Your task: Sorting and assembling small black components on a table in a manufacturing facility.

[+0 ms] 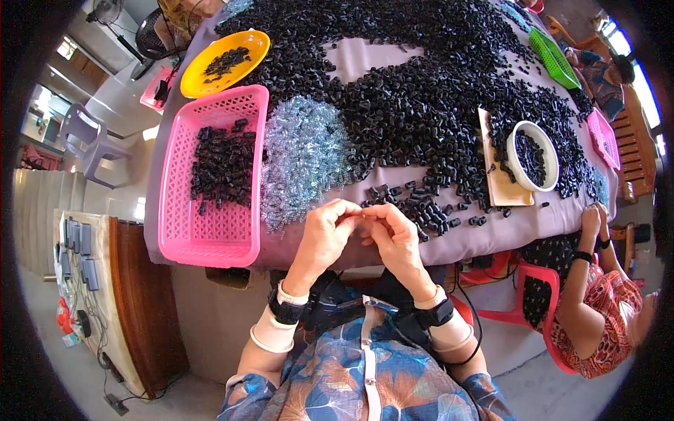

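My left hand point(328, 228) and my right hand point(393, 235) meet at the fingertips over the near edge of the table. Both are closed in a pinch, and whatever lies between the fingers is too small to make out. Just beyond them spreads a large heap of short black plastic tubes point(421, 133), with some loose ones beside my right hand. A pile of clear, bluish coil-like pieces point(305, 154) lies left of my hands. Farther left, a pink perforated basket point(210, 245) holds a batch of black pieces.
A yellow plate point(193, 77) with small black parts sits at far left. On the right, a white bowl point(551, 161) of black parts rests on a board point(498, 186). A green basket point(551, 59) and another pink basket point(604, 140) line the far right. A co-worker point(597, 309) sits at right.
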Motion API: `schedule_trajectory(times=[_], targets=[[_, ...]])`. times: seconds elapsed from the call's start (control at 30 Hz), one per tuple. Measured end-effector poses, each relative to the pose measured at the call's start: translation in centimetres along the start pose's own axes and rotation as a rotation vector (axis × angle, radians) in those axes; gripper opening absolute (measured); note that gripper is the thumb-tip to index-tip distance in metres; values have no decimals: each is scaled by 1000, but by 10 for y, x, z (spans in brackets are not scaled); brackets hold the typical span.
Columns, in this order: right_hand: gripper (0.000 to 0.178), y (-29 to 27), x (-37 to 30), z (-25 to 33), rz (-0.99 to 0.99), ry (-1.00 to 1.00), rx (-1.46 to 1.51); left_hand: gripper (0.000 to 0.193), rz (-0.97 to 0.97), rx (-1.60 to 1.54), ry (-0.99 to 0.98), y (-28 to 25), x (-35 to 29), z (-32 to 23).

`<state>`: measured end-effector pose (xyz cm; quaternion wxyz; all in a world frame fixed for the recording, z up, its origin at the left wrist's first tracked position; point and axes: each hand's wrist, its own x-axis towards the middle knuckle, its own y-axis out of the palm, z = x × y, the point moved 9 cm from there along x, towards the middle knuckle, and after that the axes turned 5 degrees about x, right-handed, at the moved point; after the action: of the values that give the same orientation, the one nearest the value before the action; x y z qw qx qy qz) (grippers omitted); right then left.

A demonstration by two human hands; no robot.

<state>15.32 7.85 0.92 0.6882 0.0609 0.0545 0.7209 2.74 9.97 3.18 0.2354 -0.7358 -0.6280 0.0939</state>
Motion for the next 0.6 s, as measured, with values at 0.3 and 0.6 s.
schedule_trajectory(times=[0.3,0.6], targets=[[14,-13,-4,10,50,-70,-255,5,100,-533,-361,30,-9,20],[9,-35,-15,6,-76,47,-236,23,-99,256,-6,17,9,0]])
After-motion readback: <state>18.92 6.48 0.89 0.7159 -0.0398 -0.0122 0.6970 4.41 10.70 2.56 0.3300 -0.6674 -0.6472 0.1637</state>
